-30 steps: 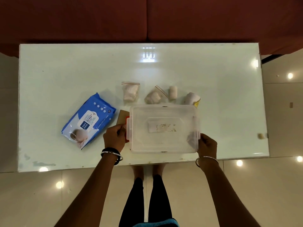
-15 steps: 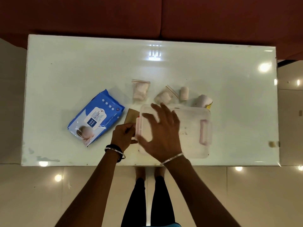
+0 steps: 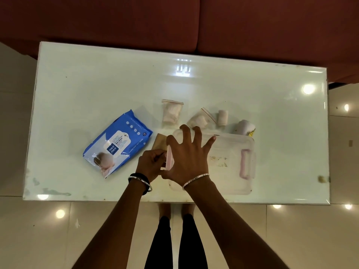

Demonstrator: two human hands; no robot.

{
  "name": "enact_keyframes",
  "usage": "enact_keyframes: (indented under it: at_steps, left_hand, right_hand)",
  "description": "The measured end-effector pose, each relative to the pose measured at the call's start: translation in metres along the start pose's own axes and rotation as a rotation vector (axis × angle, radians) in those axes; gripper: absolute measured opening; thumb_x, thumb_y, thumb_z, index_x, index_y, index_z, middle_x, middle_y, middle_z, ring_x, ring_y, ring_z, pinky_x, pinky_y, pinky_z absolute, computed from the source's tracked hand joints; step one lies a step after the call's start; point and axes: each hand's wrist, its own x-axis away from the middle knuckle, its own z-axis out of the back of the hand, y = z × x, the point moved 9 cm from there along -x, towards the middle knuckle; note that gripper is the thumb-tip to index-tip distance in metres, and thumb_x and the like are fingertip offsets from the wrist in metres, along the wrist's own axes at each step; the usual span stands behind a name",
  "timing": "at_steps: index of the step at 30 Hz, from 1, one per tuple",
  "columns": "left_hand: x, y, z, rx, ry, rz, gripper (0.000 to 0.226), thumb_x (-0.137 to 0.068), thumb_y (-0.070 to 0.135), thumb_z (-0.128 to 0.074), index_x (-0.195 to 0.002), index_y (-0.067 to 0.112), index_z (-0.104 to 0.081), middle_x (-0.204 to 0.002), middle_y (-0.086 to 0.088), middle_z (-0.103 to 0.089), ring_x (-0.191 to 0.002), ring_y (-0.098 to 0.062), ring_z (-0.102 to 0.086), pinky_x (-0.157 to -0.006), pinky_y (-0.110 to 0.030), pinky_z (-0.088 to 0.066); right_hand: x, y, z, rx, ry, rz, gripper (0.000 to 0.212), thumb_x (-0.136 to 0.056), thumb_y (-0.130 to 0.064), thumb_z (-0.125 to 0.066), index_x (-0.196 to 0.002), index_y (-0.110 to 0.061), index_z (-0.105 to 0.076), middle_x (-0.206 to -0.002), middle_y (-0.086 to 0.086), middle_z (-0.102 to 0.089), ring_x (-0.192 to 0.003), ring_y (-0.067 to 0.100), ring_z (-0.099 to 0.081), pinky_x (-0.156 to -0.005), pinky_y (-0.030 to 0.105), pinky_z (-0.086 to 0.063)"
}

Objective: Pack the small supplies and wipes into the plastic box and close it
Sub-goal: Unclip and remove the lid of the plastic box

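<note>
With the plastic box (image 3: 229, 162) at the table's near edge, my left hand (image 3: 150, 165) pinches its left latch (image 3: 169, 159) while my right hand (image 3: 187, 158), spread open, presses the lid; uneven force risks skidding it off.

- The surface (image 3: 233, 90) is white and shiny, and bright ceiling lights shine back from it.
- Behind it sits a dark red sofa (image 3: 174, 22) with two big cushions.
- The floor (image 3: 35, 233) has pale, glossy tiles with round spots of light on them.
</note>
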Motion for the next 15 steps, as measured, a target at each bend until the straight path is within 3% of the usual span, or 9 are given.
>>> enact_keyframes:
  at_steps: [2,3,7,10,13,15]
  left_hand:
    - [0.000,0.004,0.002,-0.047,0.027,-0.032,0.024,-0.094,0.017,-0.054,-0.110,0.005,-0.067,-0.090,-0.004,-0.068,-0.069,-0.006,-0.065,-0.054,-0.010,-0.053]
    - [0.001,0.004,0.004,-0.038,0.035,-0.025,0.023,-0.094,0.016,-0.053,-0.110,0.006,-0.067,-0.089,-0.002,-0.067,-0.069,-0.003,-0.064,-0.050,-0.009,-0.052]
    - [0.006,0.002,0.003,0.049,0.030,0.039,0.025,-0.096,0.010,-0.050,-0.117,0.009,-0.063,-0.093,-0.006,-0.067,-0.086,-0.024,-0.069,-0.061,-0.029,-0.061]
    - [0.008,0.004,0.003,0.047,0.024,0.066,0.030,-0.096,0.009,-0.049,-0.124,0.006,-0.059,-0.104,-0.012,-0.065,-0.090,-0.028,-0.067,-0.072,-0.040,-0.060]
    - [0.010,0.005,0.003,0.026,0.023,0.058,0.030,-0.096,0.009,-0.048,-0.125,0.007,-0.058,-0.105,-0.012,-0.065,-0.089,-0.027,-0.066,-0.062,-0.030,-0.060]
    - [0.011,0.006,0.003,0.016,0.031,0.052,0.030,-0.097,0.009,-0.048,-0.125,0.008,-0.059,-0.102,-0.010,-0.065,-0.086,-0.025,-0.066,-0.057,-0.023,-0.058]
  right_hand:
    - [0.008,0.001,0.018,-0.069,0.022,0.000,0.088,-0.047,-0.066,-0.075,-0.125,-0.036,-0.047,-0.150,0.008,-0.031,-0.141,0.042,-0.019,-0.102,0.077,-0.018]
    - [0.013,0.004,0.029,-0.117,0.041,0.009,0.087,-0.044,-0.065,-0.074,-0.122,-0.036,-0.048,-0.148,0.007,-0.033,-0.139,0.041,-0.021,-0.101,0.075,-0.023]
    - [0.050,0.028,0.089,-0.305,0.066,0.122,0.080,-0.040,-0.069,-0.076,-0.110,-0.036,-0.054,-0.140,0.003,-0.034,-0.131,0.033,-0.030,-0.101,0.053,-0.040]
    - [0.085,0.071,0.136,-0.345,0.072,0.159,0.071,-0.035,-0.070,-0.080,-0.091,-0.032,-0.057,-0.126,0.000,-0.037,-0.116,0.024,-0.036,-0.093,0.034,-0.040]
    - [0.119,0.129,0.162,-0.250,0.012,0.128,0.064,-0.036,-0.081,-0.072,-0.076,-0.036,-0.048,-0.107,-0.011,-0.047,-0.102,0.015,-0.041,-0.078,0.018,-0.036]
    - [0.144,0.178,0.167,-0.195,-0.029,0.055,0.060,-0.042,-0.087,-0.065,-0.072,-0.039,-0.046,-0.092,-0.020,-0.052,-0.094,0.009,-0.048,-0.073,0.013,-0.037]
